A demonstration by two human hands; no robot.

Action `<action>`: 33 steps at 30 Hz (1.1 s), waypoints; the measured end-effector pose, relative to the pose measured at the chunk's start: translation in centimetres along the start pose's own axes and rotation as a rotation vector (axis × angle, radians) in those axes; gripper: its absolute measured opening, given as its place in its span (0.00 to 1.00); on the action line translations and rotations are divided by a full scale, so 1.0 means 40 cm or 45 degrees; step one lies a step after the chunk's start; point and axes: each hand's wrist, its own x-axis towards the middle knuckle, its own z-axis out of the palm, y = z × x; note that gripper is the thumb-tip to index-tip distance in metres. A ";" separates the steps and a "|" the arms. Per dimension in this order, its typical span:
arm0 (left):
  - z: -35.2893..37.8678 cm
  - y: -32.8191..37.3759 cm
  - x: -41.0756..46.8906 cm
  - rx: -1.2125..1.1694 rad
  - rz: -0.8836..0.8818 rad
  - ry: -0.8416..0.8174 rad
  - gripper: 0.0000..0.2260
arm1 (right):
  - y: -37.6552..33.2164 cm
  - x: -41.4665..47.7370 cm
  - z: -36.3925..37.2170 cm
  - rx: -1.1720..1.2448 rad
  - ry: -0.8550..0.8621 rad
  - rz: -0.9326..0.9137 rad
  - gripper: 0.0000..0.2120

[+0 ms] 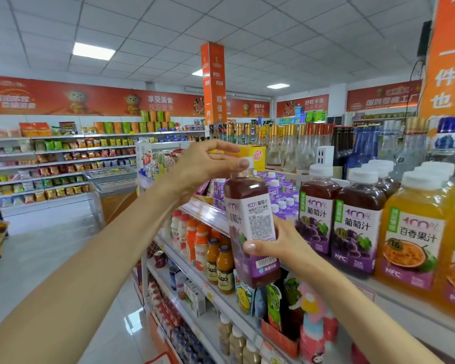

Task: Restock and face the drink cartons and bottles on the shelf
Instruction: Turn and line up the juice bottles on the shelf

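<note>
Left hand (208,166) and right hand (281,245) hold grape bottle (250,206) just off shelf edge (208,214).

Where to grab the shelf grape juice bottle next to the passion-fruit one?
Take the white cap and neck of the grape juice bottle, from above and the aisle side. It stands upright with another grape bottle close on one flank and the passion-fruit bottle on the other, so a grip probably won't fit round the body; the cap is exposed in front.

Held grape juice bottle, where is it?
Head view centre: bottle held by left hand at its top and right hand lower down, left of the shelved grape juice row.
</note>
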 end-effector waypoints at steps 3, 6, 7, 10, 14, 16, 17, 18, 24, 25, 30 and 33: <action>0.007 -0.005 0.006 -0.122 -0.022 -0.086 0.17 | 0.007 0.000 -0.005 0.104 -0.081 0.016 0.38; 0.001 -0.015 0.016 -0.188 -0.057 -0.214 0.24 | 0.011 -0.003 -0.006 0.254 -0.220 0.034 0.46; -0.005 -0.016 0.017 -0.210 -0.059 -0.272 0.28 | 0.012 -0.005 -0.008 0.289 -0.261 0.039 0.46; -0.024 -0.024 0.027 -0.278 -0.070 -0.389 0.36 | 0.017 -0.006 -0.018 0.334 -0.321 0.063 0.47; -0.016 -0.016 0.037 -0.104 -0.018 -0.376 0.31 | 0.015 -0.006 -0.032 0.413 -0.313 0.066 0.46; -0.001 -0.009 0.038 -0.026 0.062 -0.301 0.25 | -0.006 -0.005 -0.037 0.381 -0.276 0.073 0.45; 0.005 -0.002 0.038 -0.018 0.101 -0.254 0.21 | -0.023 -0.002 -0.040 0.337 -0.250 0.073 0.45; 0.011 0.007 0.038 -0.020 0.136 -0.211 0.16 | -0.043 0.002 -0.046 0.254 -0.207 0.061 0.44; 0.036 0.064 0.053 0.052 0.306 -0.025 0.17 | -0.210 0.072 -0.100 -0.350 0.229 -0.122 0.31; 0.039 0.068 0.060 0.054 0.324 0.005 0.16 | -0.236 0.087 -0.109 -0.409 0.233 -0.126 0.31; 0.043 0.082 0.122 0.047 0.365 0.183 0.13 | -0.350 0.158 -0.164 -0.683 0.195 -0.081 0.15; 0.040 0.086 0.160 0.023 0.302 0.193 0.17 | -0.389 0.195 -0.211 -0.717 0.291 -0.092 0.12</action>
